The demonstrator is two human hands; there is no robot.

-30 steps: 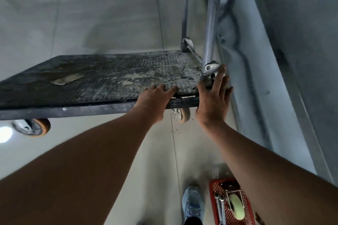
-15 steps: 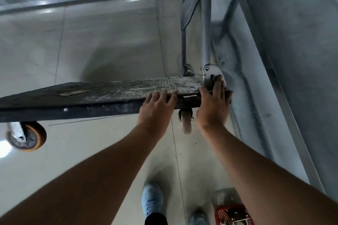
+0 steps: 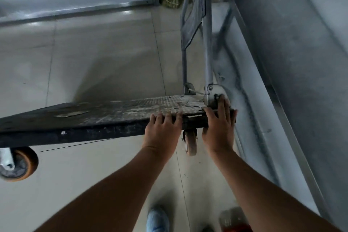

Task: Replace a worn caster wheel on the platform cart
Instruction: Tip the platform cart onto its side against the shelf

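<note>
Gripping the platform cart (image 3: 113, 113) by its near edge, right of centre frame. Left hand (image 3: 162, 132) hooked on, fingers (image 3: 165, 117) curled over the lip onto the ribbed deck. Right hand (image 3: 219, 128) clamped round the right corner, fingers reaching up against the hinge bracket (image 3: 214, 91) of the handle frame (image 3: 207, 43). No tool in either hand.

Judged early in the job. Nothing unbolted as far as can be seen: pale caster wheel (image 3: 191, 144) mounted under the edge, hanging between the two wrists. Orange caster wheel (image 3: 20, 164) likewise in place under the deck at lower left. Cannot tell which of them is the worn one. Probably positioning or tipping the cart to reach its underside. Yet to do, on this reading: exposing the mounting plate, loosening the fasteners, pulling the old wheel, fitting and tightening the new one, setting the cart back down.

Counted: one cart, one handle frame with two uprights, two casters in view and any others hidden, two hands. One pale blue shoe (image 3: 157, 220) at bottom centre. One red basket (image 3: 235, 220) at bottom right, too blurred to read its contents.
</note>
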